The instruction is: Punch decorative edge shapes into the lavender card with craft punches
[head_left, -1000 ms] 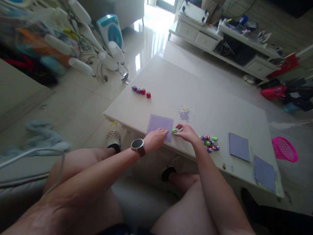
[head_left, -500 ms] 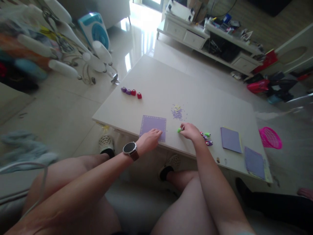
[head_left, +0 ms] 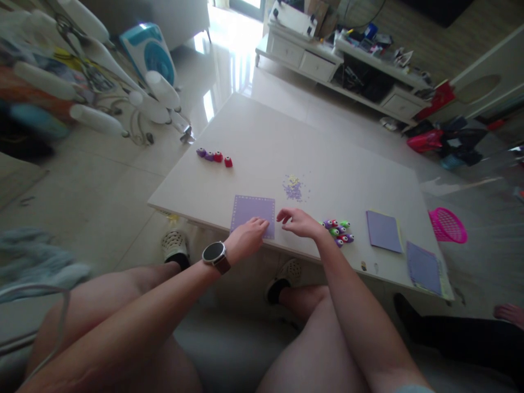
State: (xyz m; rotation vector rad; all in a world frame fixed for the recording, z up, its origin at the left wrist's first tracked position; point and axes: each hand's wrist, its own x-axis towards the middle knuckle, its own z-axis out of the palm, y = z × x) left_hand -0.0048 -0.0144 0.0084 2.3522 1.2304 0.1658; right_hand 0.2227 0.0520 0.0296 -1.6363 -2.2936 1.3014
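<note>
A square sheet of purple paper point(head_left: 254, 206) with small holes punched along its edges lies at the table's near edge. My left hand point(head_left: 249, 233) rests on its lower right part with the fingers stretched out. Just past the sheet's right edge, my right hand point(head_left: 297, 222) hovers with bent fingers apart and nothing visible in them. Close to my right wrist sits a cluster of small green, red and purple craft punches point(head_left: 339, 231), partly covered by the wrist. Tiny purple and yellow paper bits point(head_left: 293, 188) are scattered beyond my right hand.
Several purple and red punches point(head_left: 214, 156) stand in a row at the table's left. To the right lie a purple paper stack point(head_left: 383, 232) and another stack point(head_left: 424, 267). A pink basket point(head_left: 449, 225) is beyond the table's right edge. Another person's hand point(head_left: 510, 314) shows far right.
My right hand has let go of the green punch, which appears to be among the cluster, and moved left toward the purple sheet. My left hand stays on the sheet.
</note>
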